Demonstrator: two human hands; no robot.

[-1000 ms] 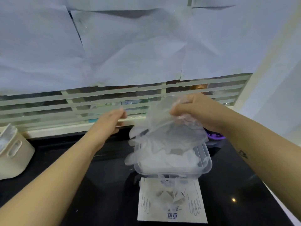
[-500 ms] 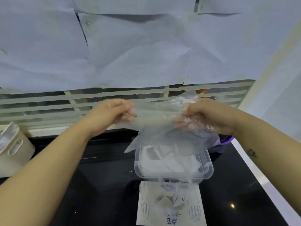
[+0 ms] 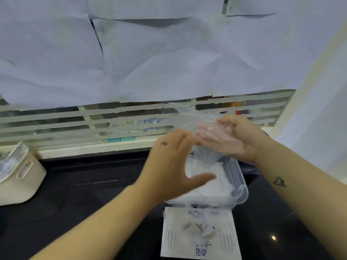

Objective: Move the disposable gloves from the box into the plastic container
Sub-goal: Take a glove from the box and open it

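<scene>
A clear plastic container (image 3: 241, 186) stands on the black counter, with white crumpled gloves (image 3: 206, 175) lying inside it. In front of it lies the flat white glove box (image 3: 223, 246), with a few gloves (image 3: 203, 225) sticking out of its opening. My right hand (image 3: 242, 141) is above the container's far edge and holds a bunch of clear disposable gloves (image 3: 210, 134) under its thumb. My left hand (image 3: 169, 166) hovers over the container with fingers spread; its fingertips touch the gloves against my right hand.
A cream bin (image 3: 20, 177) with a handle slot sits at the left on the black counter (image 3: 93, 194). A slatted window (image 3: 75, 124) with paper sheets above runs along the back. Something purple (image 3: 252, 168) lies behind the container.
My left hand let go of the gloves' left edge and moved right over the container. The spread gloves are now gathered against my right hand, which dropped a little.
</scene>
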